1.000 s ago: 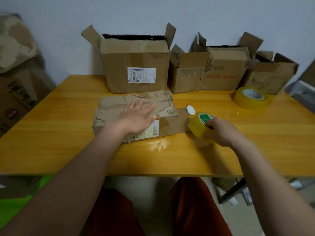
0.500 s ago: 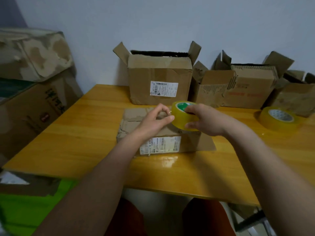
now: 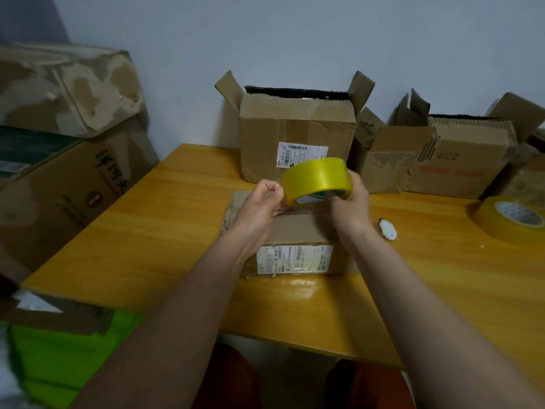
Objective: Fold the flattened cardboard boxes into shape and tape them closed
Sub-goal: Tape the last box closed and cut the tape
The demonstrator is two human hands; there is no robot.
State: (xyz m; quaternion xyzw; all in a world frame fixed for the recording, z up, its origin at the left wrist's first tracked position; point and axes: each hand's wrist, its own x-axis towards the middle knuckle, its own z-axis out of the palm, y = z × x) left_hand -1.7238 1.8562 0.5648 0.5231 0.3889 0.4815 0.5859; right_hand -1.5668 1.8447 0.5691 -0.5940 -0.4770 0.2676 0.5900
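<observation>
A pale wall backed a glossy yellow wooden table (image 3: pixel 165 231), along whose far edge stood several worn open-topped cardboard boxes (image 3: pixel 298 134), flaps splayed. Near the middle of the table, toward its near edge, lay the folded box (image 3: pixel 298 234) being worked on, matte brown and creased, with a white shipping label on its near side. Above it, the right hand (image 3: pixel 349 208) held a roll of yellow tape (image 3: pixel 317 178) in the air, fingers curled round its rim and into its core, the roll's axis tilted so its smooth, translucent band faced up and left. The left hand (image 3: pixel 259 206) was just beside the roll's left edge, thumb and forefinger pinched together at the band, seemingly picking at the tape's free end; whether they actually held it could not be told. That end was probably what the coming pull depended on, with the left hand nearer to it and the box directly beneath. A small white cutter-like object (image 3: pixel 387 229) lay just right of the box, and a second, broader tape roll (image 3: pixel 513 221) sat flat near the right edge.
</observation>
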